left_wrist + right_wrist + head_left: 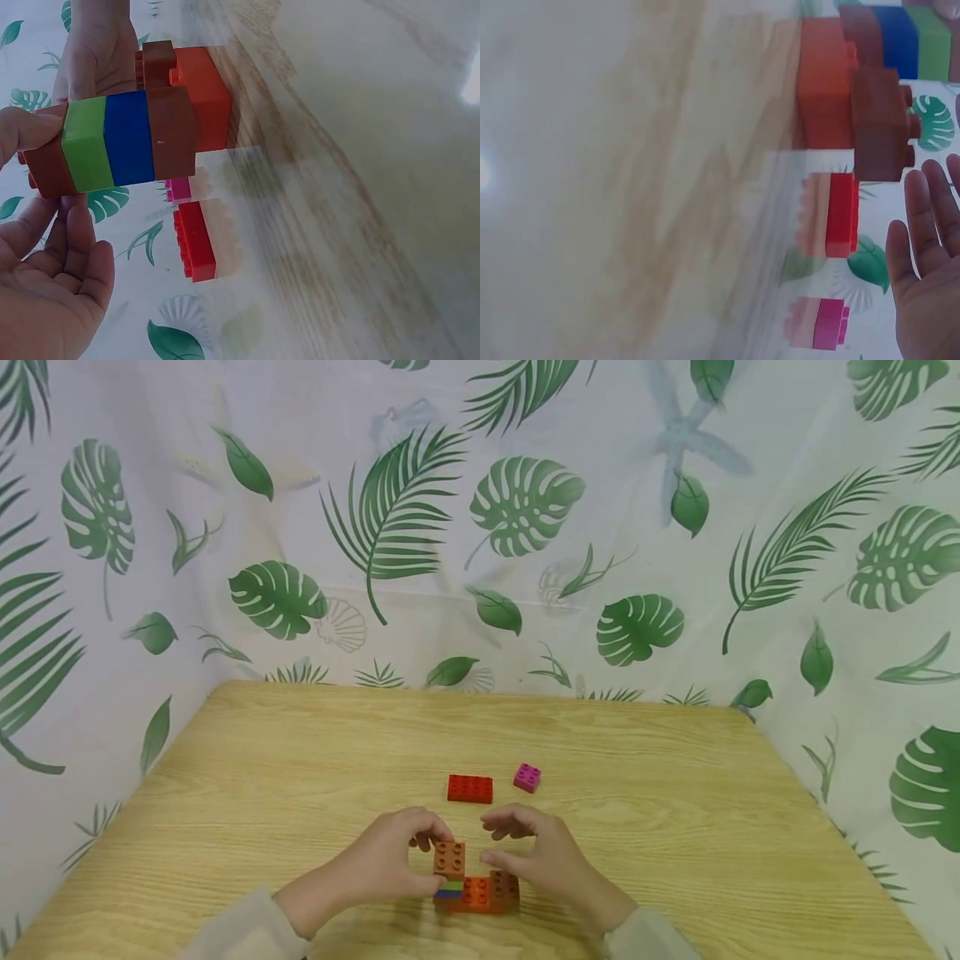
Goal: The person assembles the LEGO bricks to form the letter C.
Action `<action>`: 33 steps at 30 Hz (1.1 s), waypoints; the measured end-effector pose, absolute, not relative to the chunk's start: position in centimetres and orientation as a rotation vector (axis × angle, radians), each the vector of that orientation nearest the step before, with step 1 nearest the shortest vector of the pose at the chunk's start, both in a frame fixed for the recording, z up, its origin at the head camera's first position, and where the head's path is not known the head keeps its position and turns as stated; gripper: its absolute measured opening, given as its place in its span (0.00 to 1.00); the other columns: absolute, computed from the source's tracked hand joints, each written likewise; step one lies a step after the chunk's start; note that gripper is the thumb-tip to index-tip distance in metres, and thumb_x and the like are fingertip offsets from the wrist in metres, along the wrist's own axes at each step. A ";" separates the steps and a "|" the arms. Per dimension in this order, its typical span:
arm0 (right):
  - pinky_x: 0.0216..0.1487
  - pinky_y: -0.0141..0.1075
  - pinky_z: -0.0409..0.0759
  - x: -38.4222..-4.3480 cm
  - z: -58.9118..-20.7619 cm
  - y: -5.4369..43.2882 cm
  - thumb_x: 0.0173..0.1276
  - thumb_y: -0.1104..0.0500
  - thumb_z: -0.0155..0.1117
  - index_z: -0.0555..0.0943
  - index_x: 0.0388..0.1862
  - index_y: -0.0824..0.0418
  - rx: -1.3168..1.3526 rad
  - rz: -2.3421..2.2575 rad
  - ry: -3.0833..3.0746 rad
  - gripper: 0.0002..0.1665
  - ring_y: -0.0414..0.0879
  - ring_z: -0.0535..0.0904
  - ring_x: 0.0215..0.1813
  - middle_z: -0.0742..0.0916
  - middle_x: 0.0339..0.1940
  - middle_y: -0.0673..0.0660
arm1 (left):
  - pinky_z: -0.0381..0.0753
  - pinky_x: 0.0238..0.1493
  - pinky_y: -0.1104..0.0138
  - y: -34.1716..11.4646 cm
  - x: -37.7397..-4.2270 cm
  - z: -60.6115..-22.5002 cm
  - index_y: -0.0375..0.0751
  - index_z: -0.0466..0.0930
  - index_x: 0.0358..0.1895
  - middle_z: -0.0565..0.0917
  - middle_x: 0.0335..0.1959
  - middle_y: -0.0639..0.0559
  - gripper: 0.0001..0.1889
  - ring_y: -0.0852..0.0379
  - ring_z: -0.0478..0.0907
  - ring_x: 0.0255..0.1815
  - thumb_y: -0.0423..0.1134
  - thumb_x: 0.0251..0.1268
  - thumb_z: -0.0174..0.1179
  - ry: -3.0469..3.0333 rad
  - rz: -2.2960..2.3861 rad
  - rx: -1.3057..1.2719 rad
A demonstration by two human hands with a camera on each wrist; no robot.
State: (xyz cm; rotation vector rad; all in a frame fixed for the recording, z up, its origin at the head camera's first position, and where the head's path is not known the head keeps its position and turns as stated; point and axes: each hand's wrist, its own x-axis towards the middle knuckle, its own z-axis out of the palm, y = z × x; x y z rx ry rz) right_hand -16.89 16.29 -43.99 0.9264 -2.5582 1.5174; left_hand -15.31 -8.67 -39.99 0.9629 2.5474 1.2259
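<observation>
A small build of toy building bricks stands at the table's near side. Its base is an orange-red brick [477,893]. On the left end rises a stack with a brown brick, a blue brick [127,139], a green brick [88,142] and a top brown brick [449,862]. My left hand [386,858] pinches that top brick between thumb and fingers. Another brown brick [877,124] sits on the base's right end. Beside it, my right hand [546,864] is held with fingers loosely bent, holding nothing; its fingers [928,225] look apart from the bricks.
Beyond the hands, a flat red brick [470,789] and a smaller pink brick [527,777] lie on the wood-grain table [300,760]. A white leaf-patterned sheet [420,527] hangs behind the table and along its sides.
</observation>
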 end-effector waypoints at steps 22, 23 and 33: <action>0.59 0.47 0.72 -23.4 -44.1 14.9 0.57 0.54 0.73 0.76 0.59 0.60 0.726 0.971 -2.801 0.31 0.52 0.75 0.57 0.81 0.55 0.56 | 0.75 0.46 0.65 -8.8 -15.4 -41.3 0.48 0.79 0.46 0.77 0.41 0.63 0.16 0.61 0.73 0.40 0.41 0.53 0.70 2.515 1.338 0.965; 0.60 0.47 0.71 -23.6 -44.2 14.8 0.58 0.53 0.73 0.76 0.60 0.60 0.726 0.946 -2.825 0.32 0.52 0.74 0.59 0.80 0.56 0.57 | 0.75 0.46 0.65 -8.8 -15.4 -41.2 0.49 0.79 0.46 0.77 0.41 0.64 0.16 0.61 0.73 0.40 0.41 0.53 0.70 2.514 1.339 0.962; 0.64 0.45 0.66 -24.2 -44.5 13.8 0.62 0.51 0.70 0.73 0.64 0.58 0.672 0.833 -2.986 0.32 0.50 0.71 0.63 0.78 0.61 0.55 | 0.76 0.47 0.60 -8.8 -15.4 -41.2 0.49 0.78 0.46 0.78 0.41 0.63 0.17 0.55 0.75 0.42 0.39 0.52 0.70 2.485 1.365 0.931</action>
